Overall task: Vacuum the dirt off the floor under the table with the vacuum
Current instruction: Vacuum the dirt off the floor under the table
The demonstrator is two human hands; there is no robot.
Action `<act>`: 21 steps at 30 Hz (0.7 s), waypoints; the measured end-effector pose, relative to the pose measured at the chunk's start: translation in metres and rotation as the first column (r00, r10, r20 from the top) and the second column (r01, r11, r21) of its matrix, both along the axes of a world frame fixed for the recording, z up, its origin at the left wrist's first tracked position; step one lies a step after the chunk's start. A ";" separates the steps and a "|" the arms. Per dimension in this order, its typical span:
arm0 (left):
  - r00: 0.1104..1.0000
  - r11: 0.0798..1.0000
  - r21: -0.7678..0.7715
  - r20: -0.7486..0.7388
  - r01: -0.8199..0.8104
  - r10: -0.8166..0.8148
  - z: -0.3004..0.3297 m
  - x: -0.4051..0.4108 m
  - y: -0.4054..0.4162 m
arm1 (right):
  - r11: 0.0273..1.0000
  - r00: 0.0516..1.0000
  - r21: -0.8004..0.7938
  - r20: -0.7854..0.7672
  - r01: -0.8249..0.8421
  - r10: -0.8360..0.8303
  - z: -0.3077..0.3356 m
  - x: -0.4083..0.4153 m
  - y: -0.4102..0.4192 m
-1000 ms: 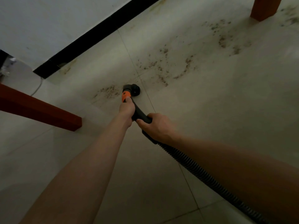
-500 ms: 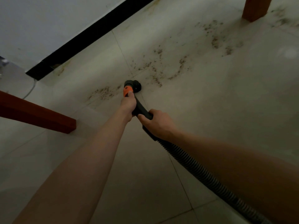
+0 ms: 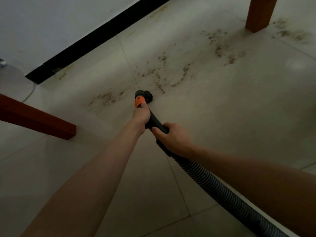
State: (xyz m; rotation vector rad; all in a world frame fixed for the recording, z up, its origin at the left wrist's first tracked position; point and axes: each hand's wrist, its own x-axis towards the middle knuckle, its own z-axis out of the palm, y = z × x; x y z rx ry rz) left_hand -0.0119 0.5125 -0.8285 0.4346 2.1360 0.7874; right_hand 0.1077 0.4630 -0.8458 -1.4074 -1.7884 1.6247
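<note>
The ribbed hose [image 3: 222, 190] looks soft and light, so it likely trails easily. The right hand [image 3: 172, 135] wraps the stiff black wand [image 3: 154, 121]; the left hand [image 3: 141, 115] grips behind the orange collar [image 3: 138, 102], a sound hold. The wand's long axis runs away towards the wall, nozzle [image 3: 143, 94] on the floor at the dirt [image 3: 106, 99].

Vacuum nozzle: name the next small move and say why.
Probably push the nozzle slightly left onto the nearest dirt patch; both hands, left hand and right hand, grip the wand, and that patch lies just beside the head.
</note>
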 end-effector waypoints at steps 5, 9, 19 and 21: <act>0.999 0.999 0.029 0.012 0.034 -0.034 0.001 0.020 0.006 | 0.998 0.997 0.030 0.045 0.063 -0.065 -0.004 0.012 0.001; 0.999 0.998 0.025 -0.008 0.051 -0.051 -0.001 0.020 0.005 | 0.999 0.998 0.019 0.034 0.045 -0.046 -0.006 0.014 0.002; 0.988 0.993 0.008 -0.100 -0.114 0.115 0.005 -0.038 -0.017 | 0.992 0.994 -0.061 -0.015 -0.111 0.111 0.003 -0.039 0.001; 0.983 0.992 -0.011 -0.129 -0.130 0.127 0.005 -0.046 -0.024 | 0.988 0.989 -0.057 -0.014 -0.147 0.146 0.005 -0.043 -0.003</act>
